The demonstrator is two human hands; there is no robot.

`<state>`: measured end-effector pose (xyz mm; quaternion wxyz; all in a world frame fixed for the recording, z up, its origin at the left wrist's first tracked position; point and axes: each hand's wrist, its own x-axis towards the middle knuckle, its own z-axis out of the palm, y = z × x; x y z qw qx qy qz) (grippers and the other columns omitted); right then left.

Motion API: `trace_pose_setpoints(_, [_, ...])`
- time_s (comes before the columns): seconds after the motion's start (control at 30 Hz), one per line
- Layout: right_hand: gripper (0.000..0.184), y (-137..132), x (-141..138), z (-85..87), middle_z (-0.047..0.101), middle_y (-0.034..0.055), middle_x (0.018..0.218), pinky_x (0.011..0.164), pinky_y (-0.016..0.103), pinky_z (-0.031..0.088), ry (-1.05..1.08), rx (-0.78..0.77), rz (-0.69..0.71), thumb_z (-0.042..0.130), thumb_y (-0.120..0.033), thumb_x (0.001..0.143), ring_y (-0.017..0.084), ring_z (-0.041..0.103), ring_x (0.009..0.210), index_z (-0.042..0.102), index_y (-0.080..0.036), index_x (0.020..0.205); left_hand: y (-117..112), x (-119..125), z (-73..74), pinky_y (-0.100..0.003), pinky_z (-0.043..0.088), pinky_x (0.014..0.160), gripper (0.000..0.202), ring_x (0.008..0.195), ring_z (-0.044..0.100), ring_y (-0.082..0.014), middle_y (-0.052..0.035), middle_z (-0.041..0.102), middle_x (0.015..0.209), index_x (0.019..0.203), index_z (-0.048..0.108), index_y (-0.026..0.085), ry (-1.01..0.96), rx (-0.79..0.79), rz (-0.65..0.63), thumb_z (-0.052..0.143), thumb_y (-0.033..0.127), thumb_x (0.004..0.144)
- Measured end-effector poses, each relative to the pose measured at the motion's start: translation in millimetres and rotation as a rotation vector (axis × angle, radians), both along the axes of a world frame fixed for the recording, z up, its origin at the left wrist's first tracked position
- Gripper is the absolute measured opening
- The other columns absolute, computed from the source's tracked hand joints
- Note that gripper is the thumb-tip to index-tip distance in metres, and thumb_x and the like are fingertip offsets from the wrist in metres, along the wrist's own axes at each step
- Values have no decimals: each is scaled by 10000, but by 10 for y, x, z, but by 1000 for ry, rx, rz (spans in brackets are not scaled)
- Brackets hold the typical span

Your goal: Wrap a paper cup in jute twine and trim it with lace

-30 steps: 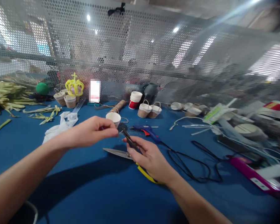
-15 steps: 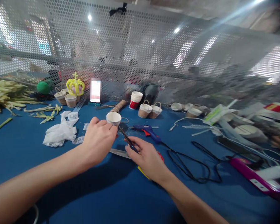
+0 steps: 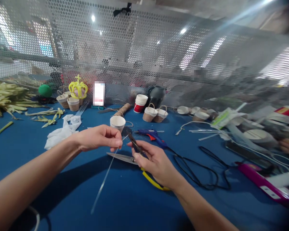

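My left hand (image 3: 100, 138) is closed in a pinch on a thin, pale clear strand (image 3: 106, 176) that hangs down towards me over the blue table (image 3: 135, 205). My right hand (image 3: 154, 162) grips yellow-handled scissors (image 3: 125, 158), blades open, one blade pointing up at the strand near my left fingertips. A white paper cup (image 3: 117, 122) stands just behind both hands. A blue and red glue gun (image 3: 151, 134) lies to the right of the cup.
A perforated metal screen (image 3: 144, 64) backs the table. Small wrapped baskets (image 3: 155, 114), a red and white cup stack (image 3: 139, 102), a yellow crown (image 3: 78, 89), a green ball (image 3: 44, 90), white plastic (image 3: 62, 131), leaf strips (image 3: 7, 99) and a black cable (image 3: 202, 173) surround me. Clutter fills the right.
My left hand drew back from the cup towards the left and turned flatter, and the long thin strand now shows hanging from its pinch. The scissors stayed in my right hand.
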<state>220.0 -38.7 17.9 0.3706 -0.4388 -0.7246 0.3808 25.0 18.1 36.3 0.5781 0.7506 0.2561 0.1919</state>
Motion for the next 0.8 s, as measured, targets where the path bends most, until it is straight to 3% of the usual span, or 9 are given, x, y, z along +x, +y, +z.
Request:
trace_pose_setpoints(0.13, [199,27,-1,-59,528,7,658,461,209,397,-130,51,-143,506,-277,783,96,446,536,575,-137,907,-207,163,65,-309,357,643,174,643,505,-164,-36,554,615,632,534,137,459,824,477,475,192,786])
trace_pose_setpoints(0.2, [195,36,3,-78,547,19,688,483,216,411,-150,72,-166,518,-277,777,105,463,564,572,-136,900,-263,194,95,-356,346,683,193,690,528,-201,-75,585,642,656,562,120,559,1003,564,430,131,797])
trace_pose_setpoints(0.27, [202,35,12,-73,532,13,683,484,219,411,-113,48,-133,502,-282,784,101,455,554,568,-138,909,-243,154,122,-319,351,634,185,637,517,-178,-53,579,622,677,574,125,521,824,470,460,198,804])
trace_pose_setpoints(0.37, [221,23,28,-34,486,-9,663,462,221,395,5,-28,-43,484,-280,781,82,421,504,562,-140,933,-107,16,124,-241,357,587,246,609,486,-118,-6,569,663,761,595,151,213,296,162,453,341,827])
trace_pose_setpoints(0.47, [236,11,39,7,477,-15,674,459,225,387,88,-53,22,491,-258,758,74,413,491,560,-142,952,23,-68,52,-228,371,651,206,657,489,-96,-3,582,750,772,565,149,-88,-81,-56,558,355,760])
trace_pose_setpoints(0.57, [235,9,41,22,480,-16,669,460,227,383,91,-62,39,488,-250,751,73,407,487,565,-145,947,45,-43,-12,-238,368,637,269,611,468,-97,22,525,621,668,497,146,-154,-199,-111,600,391,710])
trace_pose_setpoints(0.63, [241,17,37,13,487,-14,664,471,231,390,46,-63,4,486,-263,761,80,413,496,567,-141,952,-7,12,-12,-236,349,591,266,564,434,-95,35,478,572,631,476,150,-28,-33,-3,578,379,719])
trace_pose_setpoints(0.7, [241,32,32,-12,508,-4,666,500,239,402,-45,-13,-80,496,-281,769,95,436,527,573,-132,941,-92,80,8,-253,336,581,210,563,433,-110,18,484,583,628,485,150,210,317,221,542,314,747])
trace_pose_setpoints(0.8, [233,54,30,-52,572,33,735,578,263,428,-164,98,-199,526,-290,759,131,503,621,581,-123,912,-206,163,42,-347,337,702,145,703,494,-184,-41,538,641,635,509,140,479,890,555,452,149,769])
